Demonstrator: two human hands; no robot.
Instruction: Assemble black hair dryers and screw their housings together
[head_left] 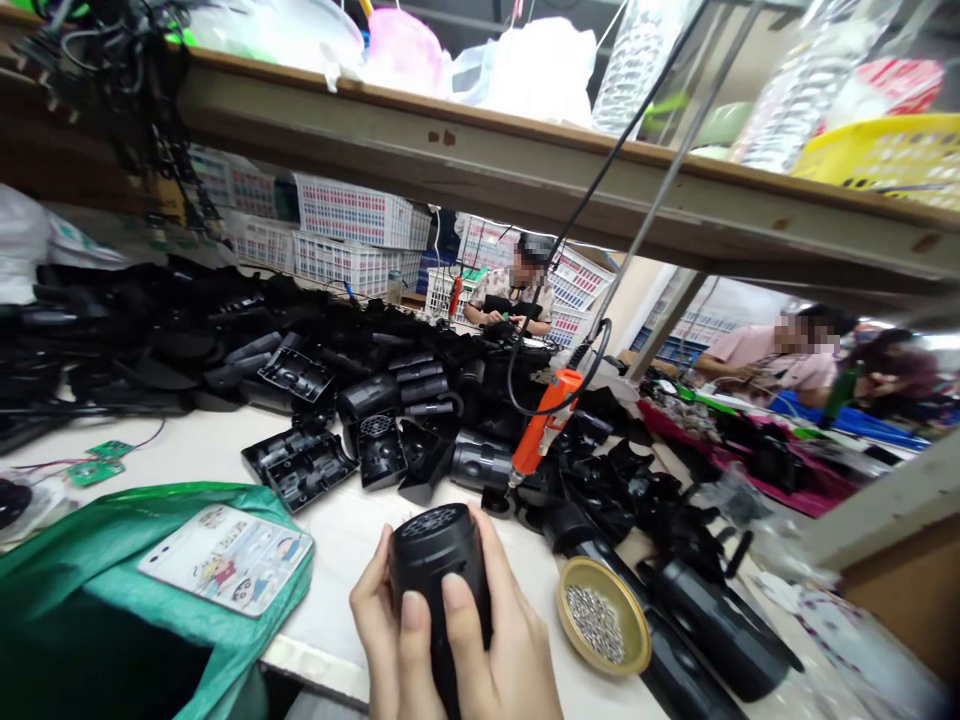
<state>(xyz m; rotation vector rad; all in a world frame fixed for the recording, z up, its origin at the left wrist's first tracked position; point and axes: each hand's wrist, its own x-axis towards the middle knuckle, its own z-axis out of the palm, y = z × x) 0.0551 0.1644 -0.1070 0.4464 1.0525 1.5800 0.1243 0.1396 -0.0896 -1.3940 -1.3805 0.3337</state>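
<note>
A black cylindrical plastic housing point(439, 555) with a round slotted grille at its top end stands nearly upright between my hands at the table's front edge. My left hand point(386, 635) is wrapped round its left side, with the thumb on the near face. On the other side my right hand point(506, 635) closes round it, thumb also in front. The housing's lower part is hidden by my fingers. Just beyond hangs an orange electric screwdriver point(546, 420), its tip pointing down. To the right sits a yellowish bowl point(568, 628) of small silvery screws.
Black half shells point(300, 462) and other housings pile across the table point(337, 545). A green bag point(67, 540) with a phone point(229, 560) lies left, near circuit boards point(101, 465). Overhead runs a shelf point(480, 150). Co-workers point(514, 290) sit beyond.
</note>
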